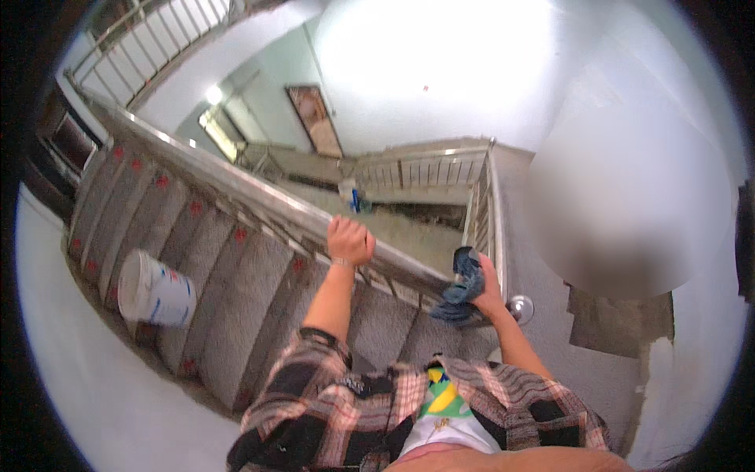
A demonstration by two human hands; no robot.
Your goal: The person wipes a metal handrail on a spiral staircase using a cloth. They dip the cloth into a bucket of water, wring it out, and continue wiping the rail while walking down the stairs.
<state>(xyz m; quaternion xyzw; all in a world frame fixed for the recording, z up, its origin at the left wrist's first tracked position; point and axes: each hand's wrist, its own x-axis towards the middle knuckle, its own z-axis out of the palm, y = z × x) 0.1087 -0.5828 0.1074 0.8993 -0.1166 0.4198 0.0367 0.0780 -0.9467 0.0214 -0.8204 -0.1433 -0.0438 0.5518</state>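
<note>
A metal stair handrail (277, 203) slants across the view from the upper left down towards the middle right. My left hand (350, 241) grips it, its fingers wrapped over the top. Further down the rail, my right hand (486, 286) holds a crumpled dark blue cloth (463, 289) against the handrail's lower end. Just right of that hand is a round shiny metal ball (521, 308) at the post. On the steps to the left stands a white plastic bucket (171, 295) with blue marks; its contents cannot be told.
Grey stairs (259, 259) with red marks rise to the left beside a white wall (106, 389). Beyond the handrail lies the stairwell, with a lower railing (419, 171) and a framed picture (315, 121). A dark mat (619, 324) lies at the right.
</note>
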